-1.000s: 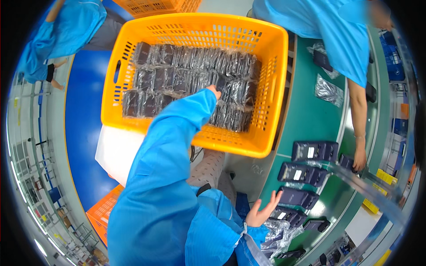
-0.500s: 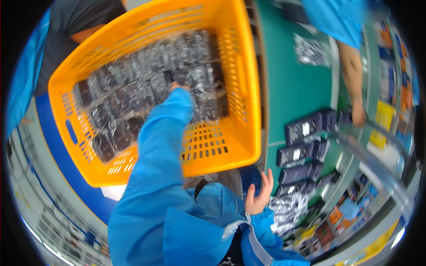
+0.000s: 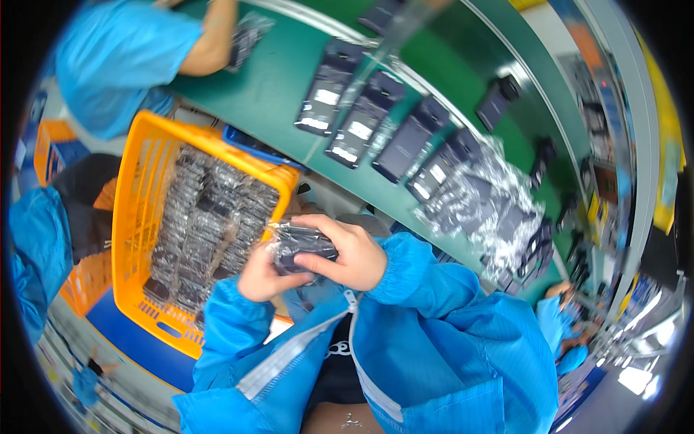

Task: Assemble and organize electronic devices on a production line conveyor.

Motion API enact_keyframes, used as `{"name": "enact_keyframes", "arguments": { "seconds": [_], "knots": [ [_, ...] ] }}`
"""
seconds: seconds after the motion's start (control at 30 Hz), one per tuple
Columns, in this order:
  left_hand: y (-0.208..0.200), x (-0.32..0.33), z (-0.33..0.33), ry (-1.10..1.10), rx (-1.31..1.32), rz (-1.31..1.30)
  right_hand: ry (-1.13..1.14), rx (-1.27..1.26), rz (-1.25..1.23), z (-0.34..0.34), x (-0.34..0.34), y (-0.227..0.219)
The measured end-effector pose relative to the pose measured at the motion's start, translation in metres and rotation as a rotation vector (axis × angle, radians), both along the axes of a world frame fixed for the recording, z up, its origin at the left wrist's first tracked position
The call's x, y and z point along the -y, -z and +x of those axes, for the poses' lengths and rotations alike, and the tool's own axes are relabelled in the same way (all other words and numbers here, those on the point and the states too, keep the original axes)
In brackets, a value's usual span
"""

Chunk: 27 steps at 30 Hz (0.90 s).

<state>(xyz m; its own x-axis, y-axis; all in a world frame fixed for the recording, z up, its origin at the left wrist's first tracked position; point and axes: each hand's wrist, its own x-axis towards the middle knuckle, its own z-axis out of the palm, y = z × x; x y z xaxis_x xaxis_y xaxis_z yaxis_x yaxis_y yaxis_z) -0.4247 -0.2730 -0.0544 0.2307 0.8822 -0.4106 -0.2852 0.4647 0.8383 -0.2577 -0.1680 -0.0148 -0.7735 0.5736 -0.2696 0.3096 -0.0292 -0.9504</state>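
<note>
Between my two hands is a dark, block-shaped item in clear plastic wrap [image 3: 309, 243]. My right hand [image 3: 353, 253] grips it from above and below, thumb across its near side. My left hand [image 3: 262, 275] has its fingers closed round the left end. Just left of my hands stands a yellow perforated basket [image 3: 129, 239], packed with rows of similar wrapped dark items [image 3: 210, 210]. On the green bench to the right lie several dark, flat devices with white labels [image 3: 354, 137], beside a heap of crumpled clear plastic wrap [image 3: 484, 202].
A co-worker's blue sleeve and bare arm [image 3: 206, 50] reach over the far left of the green bench [image 3: 275, 87]. Another person in blue [image 3: 36, 239] is beside the basket at left. A rail edges the conveyor strip [image 3: 434, 43], which carries more dark devices.
My view has turned right. One hand was reaching into the basket while the other was raised with fingers apart; now both hold a wrapped item in front of me.
</note>
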Motion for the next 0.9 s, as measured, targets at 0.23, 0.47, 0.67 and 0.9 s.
{"name": "enact_keyframes", "arguments": {
  "seconds": [0.23,0.47,0.67,0.9],
  "knots": [
    [0.004,-0.055,0.172,-0.407,0.779,-0.196,0.845,0.033,0.204,0.148,0.004,-0.007],
    [0.045,-0.084,0.244,-0.247,0.864,-0.515,0.924,0.45,0.684,0.227,0.014,0.007],
    [0.087,-0.108,0.261,-0.14,0.783,-0.629,0.962,0.23,0.709,0.223,0.007,-0.004],
    [0.079,-0.144,0.334,0.005,0.769,-0.713,1.157,0.128,0.828,0.279,-0.002,-0.008]
  ]
}}
